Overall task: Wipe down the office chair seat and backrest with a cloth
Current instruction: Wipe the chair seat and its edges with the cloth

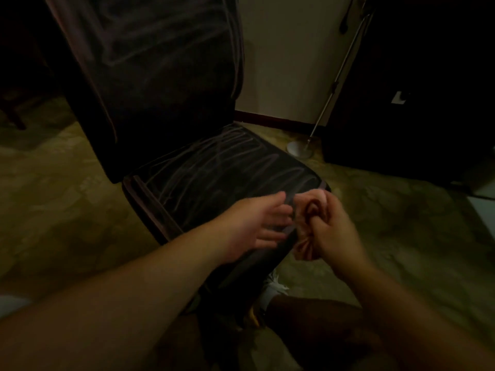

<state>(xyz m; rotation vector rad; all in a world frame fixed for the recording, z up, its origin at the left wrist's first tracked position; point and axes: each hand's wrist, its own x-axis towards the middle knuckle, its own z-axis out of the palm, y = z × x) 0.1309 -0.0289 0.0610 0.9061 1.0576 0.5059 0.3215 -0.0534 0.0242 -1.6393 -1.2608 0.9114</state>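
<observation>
Our right hand [334, 231] has its grip clamped on the cloth [308, 223], fingers curled round a bunched wad of it just right of the middle of the frame, with one end poking out above the fist and folds hanging out below. Our left hand [257, 223] reaches in beside it with fingers straight and spread, holding nothing; the blur keeps us from telling whether its fingertips touch the cloth. Both hands hover over the front edge of the seat [227, 170], which lies in the middle of the frame, dark and streaked with pale wipe marks. Above it the backrest [160, 62] rises into the upper left, streaked the same way. We judge the cloth soft, light and limp, so it will crumple to whatever shape we squeeze it into; for wiping we would spread it flat under the palm instead of keeping it balled, taking hold of a loose edge with the free hand. The seat looks smooth and padded, likely a little slick under a damp cloth. At right a lamp stand [300, 149] rests on the floor [67, 210].
</observation>
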